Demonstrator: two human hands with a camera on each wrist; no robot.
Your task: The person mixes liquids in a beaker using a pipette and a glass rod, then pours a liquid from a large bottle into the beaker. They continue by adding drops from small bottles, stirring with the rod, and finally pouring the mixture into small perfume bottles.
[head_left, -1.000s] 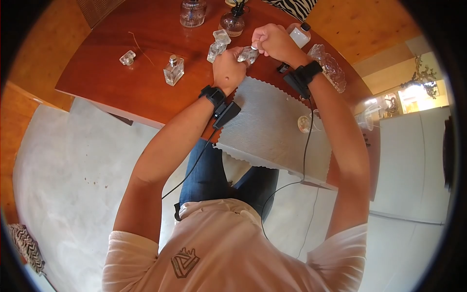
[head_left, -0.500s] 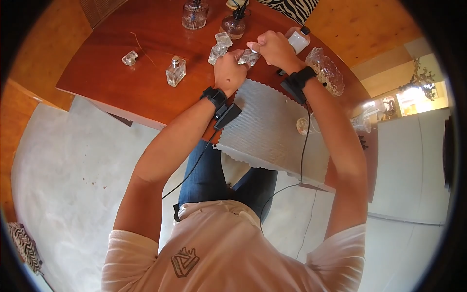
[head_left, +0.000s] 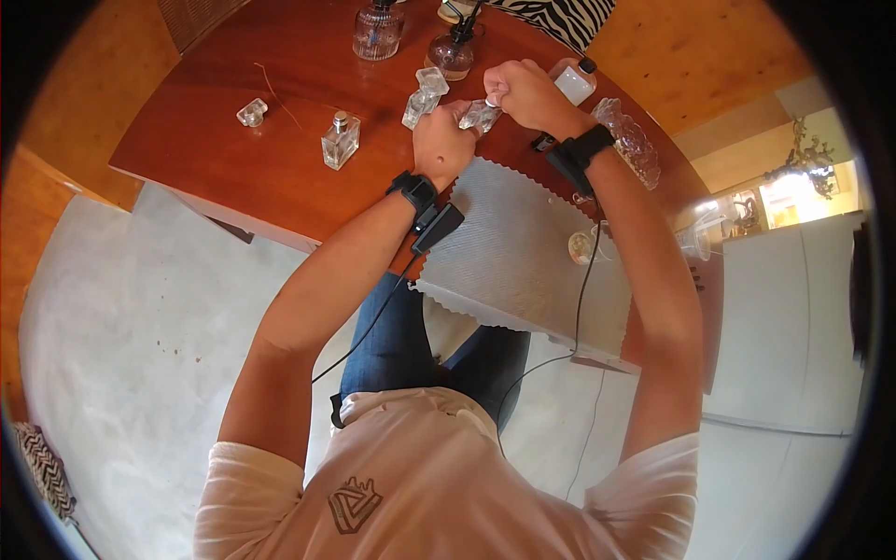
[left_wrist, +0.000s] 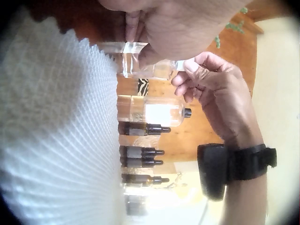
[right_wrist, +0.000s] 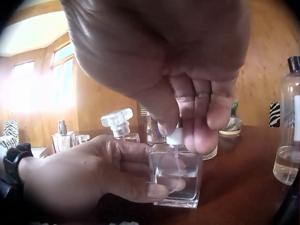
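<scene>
In the right wrist view a square clear glass perfume bottle [right_wrist: 191,187], partly filled with clear liquid, stands upright on the table. My left hand [head_left: 442,145] grips it from the side, thumb in front and fingers behind. The right hand [head_left: 530,93] is above the neck, pinching the small white cap [right_wrist: 175,137] between thumb and fingers. A thin tube runs down from this cap inside the glass. Just left of the left hand, in the head view, is a clear bottle with a chunky faceted stopper [head_left: 431,80].
Another square perfume bottle [head_left: 341,145] and a loose glass stopper [head_left: 252,112] are farther left. Behind are a ribbed glass bottle [head_left: 377,35] and a dark-topped sprayer [head_left: 452,58]. To the right are a black-capped bottle [head_left: 575,84], dropper bottles [left_wrist: 143,151] and a glass dish [head_left: 630,145].
Half a second ago the right thumb stuck out to the left over the cap; now the fingers are closed in around it. The left hand keeps its grip on the bottle.
</scene>
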